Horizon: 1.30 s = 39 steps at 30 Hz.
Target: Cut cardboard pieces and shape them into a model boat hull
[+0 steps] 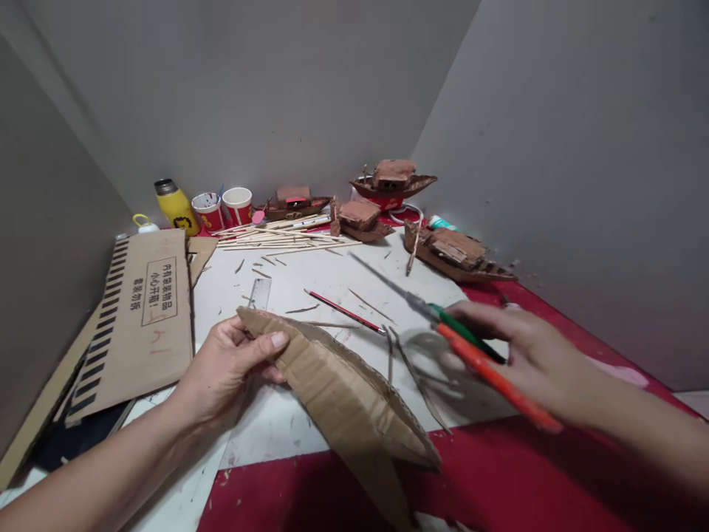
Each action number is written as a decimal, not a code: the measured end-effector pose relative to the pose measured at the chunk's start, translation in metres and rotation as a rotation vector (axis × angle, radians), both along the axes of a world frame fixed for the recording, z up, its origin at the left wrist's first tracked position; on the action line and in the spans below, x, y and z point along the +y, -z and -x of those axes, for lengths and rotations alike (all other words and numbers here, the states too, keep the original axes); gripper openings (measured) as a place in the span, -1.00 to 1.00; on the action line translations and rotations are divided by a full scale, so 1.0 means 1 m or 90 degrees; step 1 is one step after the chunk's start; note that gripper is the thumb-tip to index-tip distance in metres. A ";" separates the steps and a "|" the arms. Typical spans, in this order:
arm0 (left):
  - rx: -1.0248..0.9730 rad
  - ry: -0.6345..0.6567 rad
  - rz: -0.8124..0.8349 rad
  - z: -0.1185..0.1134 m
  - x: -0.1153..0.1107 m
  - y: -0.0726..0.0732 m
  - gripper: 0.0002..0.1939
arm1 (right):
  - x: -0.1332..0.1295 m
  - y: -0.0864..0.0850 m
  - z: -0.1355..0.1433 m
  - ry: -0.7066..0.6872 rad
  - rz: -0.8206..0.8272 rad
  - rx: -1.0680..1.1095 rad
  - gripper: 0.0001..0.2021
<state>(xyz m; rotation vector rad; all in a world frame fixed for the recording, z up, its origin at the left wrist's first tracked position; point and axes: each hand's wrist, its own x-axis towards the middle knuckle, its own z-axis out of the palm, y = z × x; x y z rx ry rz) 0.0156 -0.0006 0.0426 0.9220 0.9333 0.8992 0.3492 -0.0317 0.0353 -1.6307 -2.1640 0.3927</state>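
My left hand [238,355] grips one pointed end of a cardboard boat hull [326,377], thumb on top and fingers underneath. The hull is plain brown and slants down toward the front, with a long cardboard flap hanging along its near side. In my right hand [532,355] is a pair of scissors [443,318] with one green and one orange handle. Their blades point up and to the left, apart from the hull, and look nearly closed. Under the hull lie thin cardboard offcuts [415,377] and a red pencil [346,310] on white paper [277,436].
Several brown model boats [454,251] stand at the back and right. Wooden sticks [277,235], two paper cups [238,205] and a yellow bottle [174,207] are at the back. A printed cardboard sheet [144,318] lies left. A clear ruler [259,293] sits beyond my left hand.
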 end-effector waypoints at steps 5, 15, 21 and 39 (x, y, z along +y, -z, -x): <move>-0.030 -0.008 -0.003 0.002 -0.005 -0.003 -0.78 | -0.012 -0.016 0.041 -0.156 0.025 -0.023 -0.70; -0.070 -0.040 -0.044 -0.002 -0.015 -0.007 -0.67 | -0.002 -0.019 0.066 -0.228 0.024 -0.141 -0.69; -0.035 -0.040 -0.059 -0.003 -0.018 -0.011 -0.75 | -0.004 -0.024 0.065 -0.231 0.004 -0.159 -0.73; -0.024 -0.103 -0.045 -0.003 -0.022 -0.009 -0.63 | 0.000 -0.032 0.066 -0.274 0.000 -0.162 -0.82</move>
